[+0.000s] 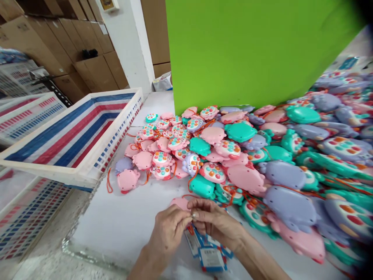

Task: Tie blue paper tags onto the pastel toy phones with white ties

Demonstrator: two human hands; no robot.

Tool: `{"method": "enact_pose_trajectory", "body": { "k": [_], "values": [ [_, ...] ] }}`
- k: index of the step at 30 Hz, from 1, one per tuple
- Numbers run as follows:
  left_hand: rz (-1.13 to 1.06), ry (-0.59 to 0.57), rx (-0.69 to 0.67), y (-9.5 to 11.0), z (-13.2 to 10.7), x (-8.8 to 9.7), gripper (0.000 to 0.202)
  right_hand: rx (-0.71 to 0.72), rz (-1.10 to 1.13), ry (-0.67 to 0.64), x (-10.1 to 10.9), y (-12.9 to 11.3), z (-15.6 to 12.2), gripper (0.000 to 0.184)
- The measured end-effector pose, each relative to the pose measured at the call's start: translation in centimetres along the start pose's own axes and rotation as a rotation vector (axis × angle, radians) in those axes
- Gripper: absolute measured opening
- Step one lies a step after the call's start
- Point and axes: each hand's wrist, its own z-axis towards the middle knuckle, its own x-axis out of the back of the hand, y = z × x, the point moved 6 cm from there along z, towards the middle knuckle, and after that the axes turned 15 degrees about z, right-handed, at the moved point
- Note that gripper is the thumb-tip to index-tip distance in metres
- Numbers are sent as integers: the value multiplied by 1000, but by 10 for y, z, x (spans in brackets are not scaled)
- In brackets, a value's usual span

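Note:
My left hand (171, 227) and my right hand (217, 221) meet over the white table, fingertips pinched together. Something small and pale shows between them, too small to name. Just behind the fingers lies a pink crab-shaped toy (180, 202), partly hidden by my hands. Bits of orange cord show near the fingertips; whether I hold the cord, I cannot tell. Under my right hand lie several blue-and-white printed cards (212, 258), overlapping one another. Beyond them spreads a heap of pink, green and purple animal-shaped toys with coloured buttons and orange cords, including a green one (202, 186).
A white plastic crate (84, 173) with a striped lining stands left of the table (116, 229). More crates (26, 217) are beneath and behind it. A green panel (247, 50) rises behind the heap. Cardboard boxes (96, 74) are stacked at the back left.

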Motion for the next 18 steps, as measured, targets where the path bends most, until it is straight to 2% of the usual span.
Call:
{"method": "enact_pose_trajectory", "body": {
  "k": [5,10,13,18],
  "values": [
    [-3,-26,-10,-1,2,-2,26,48,-37,7,0,-2,1,21],
    [-110,-98,9,-5,1,-2,22,-67,29,-11,-5,3,-2,23],
    [-100,-165,-5,-5,-1,-4,22,-111,30,-2,-5,6,-3,23],
    [-54,-258,-41,-5,0,-9,21,70,-298,25,-3,-6,-2,19]
  ]
}}
